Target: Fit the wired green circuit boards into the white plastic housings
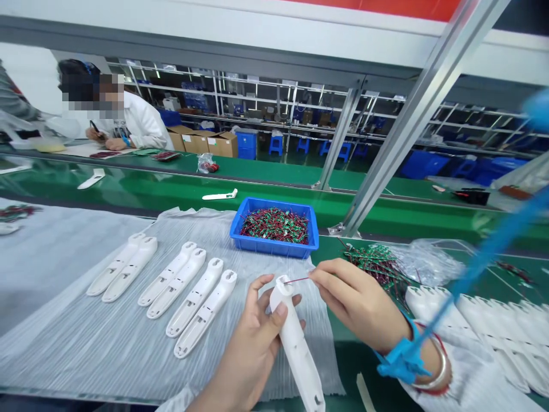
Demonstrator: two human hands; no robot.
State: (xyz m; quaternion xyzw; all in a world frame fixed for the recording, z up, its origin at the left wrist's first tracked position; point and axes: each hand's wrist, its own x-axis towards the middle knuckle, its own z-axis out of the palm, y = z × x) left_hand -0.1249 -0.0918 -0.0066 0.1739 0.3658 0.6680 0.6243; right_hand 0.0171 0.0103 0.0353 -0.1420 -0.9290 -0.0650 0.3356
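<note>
My left hand is wrapped round a white plastic housing, a long handle-shaped shell with its narrow head pointing up and away. From an opening in that head runs a thin dark red wire. The wire's other end is pinched between the thumb and fingers of my right hand, just right of the head. Whatever the wire joins inside the housing is hidden. A blue strap circles my right wrist.
Several white shells lie on a foam sheet at left. A blue bin holds small green boards with red wires. More wired boards and rows of shells sit at right. Across the green conveyor, a co-worker sits.
</note>
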